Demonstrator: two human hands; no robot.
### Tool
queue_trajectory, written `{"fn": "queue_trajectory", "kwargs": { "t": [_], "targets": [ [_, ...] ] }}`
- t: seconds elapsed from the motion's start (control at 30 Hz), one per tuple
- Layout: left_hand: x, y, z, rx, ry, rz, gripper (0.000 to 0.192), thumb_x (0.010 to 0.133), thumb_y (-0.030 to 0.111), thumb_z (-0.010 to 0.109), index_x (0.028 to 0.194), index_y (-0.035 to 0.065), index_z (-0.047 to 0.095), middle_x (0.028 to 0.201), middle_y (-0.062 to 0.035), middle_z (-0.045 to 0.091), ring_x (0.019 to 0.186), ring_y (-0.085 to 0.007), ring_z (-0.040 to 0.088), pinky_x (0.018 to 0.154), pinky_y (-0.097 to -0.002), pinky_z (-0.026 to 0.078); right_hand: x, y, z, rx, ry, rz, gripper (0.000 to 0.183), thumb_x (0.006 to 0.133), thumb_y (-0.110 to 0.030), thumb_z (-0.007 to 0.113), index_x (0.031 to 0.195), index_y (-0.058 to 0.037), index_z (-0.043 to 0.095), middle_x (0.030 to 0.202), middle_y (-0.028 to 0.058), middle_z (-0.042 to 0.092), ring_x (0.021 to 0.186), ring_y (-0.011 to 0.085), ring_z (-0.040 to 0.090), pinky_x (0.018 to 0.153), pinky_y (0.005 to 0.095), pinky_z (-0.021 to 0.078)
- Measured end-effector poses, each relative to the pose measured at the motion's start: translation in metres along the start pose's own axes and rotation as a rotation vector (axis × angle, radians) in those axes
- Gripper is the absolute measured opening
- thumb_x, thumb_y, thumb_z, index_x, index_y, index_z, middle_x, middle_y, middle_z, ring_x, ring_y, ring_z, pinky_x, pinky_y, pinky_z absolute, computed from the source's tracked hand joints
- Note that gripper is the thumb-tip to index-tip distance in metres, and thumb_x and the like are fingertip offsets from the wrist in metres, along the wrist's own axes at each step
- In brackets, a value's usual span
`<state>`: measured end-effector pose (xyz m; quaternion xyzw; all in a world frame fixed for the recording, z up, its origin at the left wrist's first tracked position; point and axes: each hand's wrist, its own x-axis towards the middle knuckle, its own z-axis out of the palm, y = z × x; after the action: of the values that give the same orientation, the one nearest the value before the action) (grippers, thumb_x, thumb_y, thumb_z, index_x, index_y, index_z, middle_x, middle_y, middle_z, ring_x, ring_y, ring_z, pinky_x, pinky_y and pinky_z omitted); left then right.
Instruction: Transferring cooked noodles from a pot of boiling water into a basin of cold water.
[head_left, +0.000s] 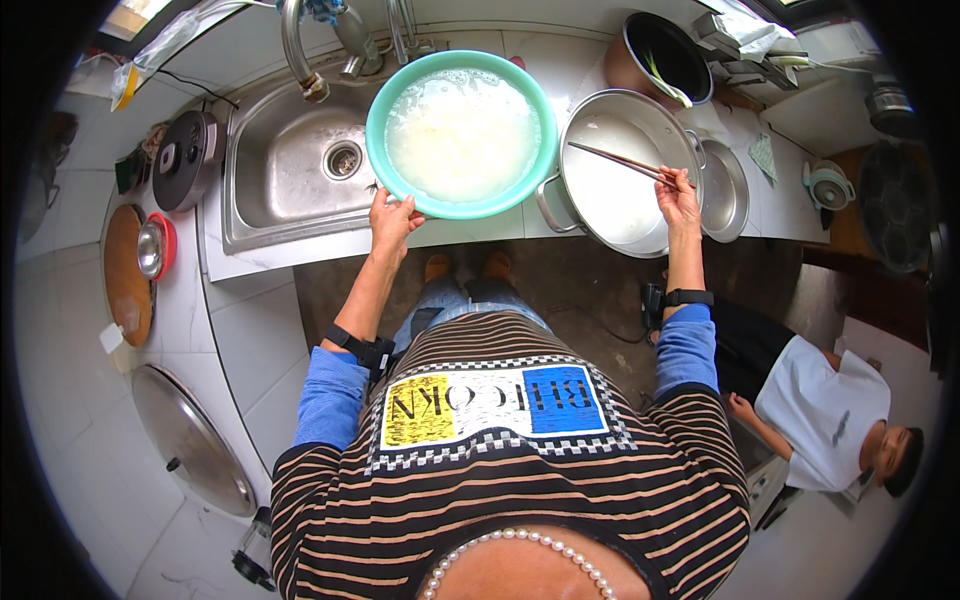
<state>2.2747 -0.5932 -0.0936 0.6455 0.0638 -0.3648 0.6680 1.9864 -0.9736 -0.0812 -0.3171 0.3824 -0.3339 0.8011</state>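
My left hand (393, 223) grips the near-left rim of a mint-green plastic basin (472, 210). The basin holds cloudy water with pale grains, probably rice (461, 139), under it. It sits over the right part of the sink and the countertop. In my right hand (678, 199) is a pair of dark wooden chopsticks (611, 155), their tips pointing left above a large metal pot (600, 109). Whitish liquid (607, 199) lies in this two-handled pot, just right of the basin. Whether the chopsticks touch the liquid cannot be told.
A steel sink (277, 157) with a faucet (296, 52) lies left. Behind the pot stands a dark-lined inner pot (660, 52) with a green onion stalk (664, 79); a shallow metal pan (721, 191) is to its right. Another person (817, 412) is at the right. A large lid (191, 439) rests left.
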Motion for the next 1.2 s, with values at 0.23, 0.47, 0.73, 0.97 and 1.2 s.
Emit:
{"fn": "queue_trajectory", "kwargs": {
  "t": [0.23,0.47,0.73,0.97,1.2],
  "targets": [
    [-0.003,0.003,-0.002,-0.013,-0.008,0.009,0.027,0.079,0.003,0.050,0.103,0.0059,0.038,0.072,-0.0083,0.056,0.056,-0.0133,0.054,0.047,-0.0227,0.047,-0.038,-0.046,0.103,0.043,-0.281,-0.167,0.024,0.082,-0.024,0.048,0.082,-0.0025,0.057,0.085,0.0125,0.059,0.071,0.0184,0.057,0.061,0.0278,0.0491],
    [0.002,0.000,-0.002,0.018,-0.053,0.000,0.028,0.079,0.004,0.050,0.104,0.0074,0.038,0.075,-0.0070,0.057,0.061,-0.0140,0.055,0.051,-0.0230,0.046,-0.036,0.042,0.247,-0.994,-0.541,-0.510,0.021,0.082,-0.020,0.050,0.086,-0.0017,0.060,0.076,0.0082,0.060,0.066,0.0135,0.056,0.059,0.0240,0.0458],
    [-0.004,0.005,-0.006,-0.002,-0.052,-0.008,0.026,0.079,0.004,0.052,0.101,0.0061,0.039,0.073,-0.0058,0.055,0.061,-0.0123,0.053,0.050,-0.0220,0.045,-0.052,0.084,0.283,-0.901,-0.670,-0.211,0.017,0.080,-0.016,0.052,0.079,-0.0010,0.061,0.062,0.0068,0.058,0.054,0.0100,0.054,0.049,0.0205,0.0437],
    [0.001,0.007,-0.002,0.027,-0.077,-0.011,0.028,0.078,0.003,0.052,0.103,0.0043,0.038,0.073,-0.0073,0.056,0.059,-0.0128,0.055,0.048,-0.0218,0.045,-0.025,0.095,0.277,-1.281,-0.413,-0.261,0.014,0.078,-0.014,0.053,0.078,-0.0026,0.061,0.067,0.0072,0.060,0.062,0.0121,0.055,0.055,0.0260,0.0464],
    [0.000,0.004,-0.009,0.007,-0.068,0.002,0.031,0.077,0.002,0.051,0.104,0.0028,0.037,0.071,-0.0086,0.056,0.057,-0.0133,0.055,0.045,-0.0222,0.045,-0.046,0.092,0.318,-0.875,-0.665,-0.367,0.021,0.083,-0.017,0.049,0.084,0.0011,0.059,0.072,0.0066,0.059,0.060,0.0101,0.056,0.051,0.0211,0.0459]
  ]
}}
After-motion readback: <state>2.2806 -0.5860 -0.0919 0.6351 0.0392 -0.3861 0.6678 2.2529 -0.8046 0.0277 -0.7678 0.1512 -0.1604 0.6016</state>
